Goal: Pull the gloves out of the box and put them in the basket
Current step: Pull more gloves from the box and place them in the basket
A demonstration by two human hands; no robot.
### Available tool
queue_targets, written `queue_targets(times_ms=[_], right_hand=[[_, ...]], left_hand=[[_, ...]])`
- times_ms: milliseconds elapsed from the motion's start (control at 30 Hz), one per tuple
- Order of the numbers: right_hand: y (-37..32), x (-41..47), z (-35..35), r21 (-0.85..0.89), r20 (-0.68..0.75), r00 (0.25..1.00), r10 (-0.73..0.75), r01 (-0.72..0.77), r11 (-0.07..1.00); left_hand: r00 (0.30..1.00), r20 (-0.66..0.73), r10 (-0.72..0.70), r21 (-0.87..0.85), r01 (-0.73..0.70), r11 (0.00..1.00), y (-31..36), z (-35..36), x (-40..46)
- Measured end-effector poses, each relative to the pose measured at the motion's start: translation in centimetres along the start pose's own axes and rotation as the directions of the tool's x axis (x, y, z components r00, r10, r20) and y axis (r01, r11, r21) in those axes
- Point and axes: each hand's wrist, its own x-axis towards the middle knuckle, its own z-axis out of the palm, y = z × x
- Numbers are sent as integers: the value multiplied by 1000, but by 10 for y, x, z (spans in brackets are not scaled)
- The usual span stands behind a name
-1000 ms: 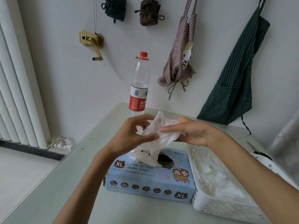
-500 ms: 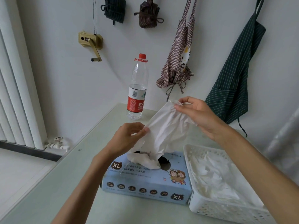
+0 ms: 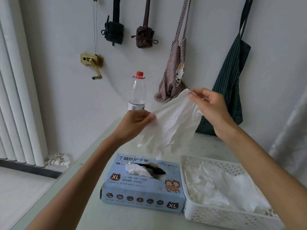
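I have 1 white nitrile glove (image 3: 172, 123) stretched in the air above the glove box (image 3: 142, 185), held by its cuff edge at 2 corners. My left hand (image 3: 134, 125) pinches the lower cuff corner between thumb and fingertips; my right hand (image 3: 207, 107) pinches the higher corner, up and to the right of the box. Both pinches are narrow and closed on the glove alone. The glove's fingers hang down and look clear of the box's oval opening, though I cannot tell how much gap there is. Another glove (image 3: 137, 170) pokes up out of that opening, ready for the next pull.

The white perforated basket (image 3: 214, 216) sits just beside the box on its right, touching or nearly so, and already holds a loose heap of gloves (image 3: 227, 186).

To finish this step well, I judge I should carry the glove rightward from over the box until it hangs over the middle of the basket, lower it so the fingers land first, then release both pinches together so it does not drape over the rim. The material is thin and clingy, so it may stick to my fingertips; a small shake should free it.

Behind the box stands a clear water bottle (image 3: 137, 93) with a red cap, and aprons (image 3: 230, 80) hang on the wall beyond it.
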Motion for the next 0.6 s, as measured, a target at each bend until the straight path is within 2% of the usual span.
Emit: queue_targets(times_ms=[133,233,467,600], right_hand=[[-5,-4,-18,-68,28,1000,-12,13,998],[-5,-11,-39,-138,3,1000,-27,27,990],[-5,-39,-86,-314,-83,992,-91,61,947],[4,-58,-100,-370,-147,974,-172,107,923]], left_hand=[[984,145,-103,-30,108,994,7,7,-4],[982,167,-87,-57,97,994,12,24,-8],[987,54,-151,-211,159,964,30,88,-12],[969,-164,-183,-188,151,970,43,128,-14]])
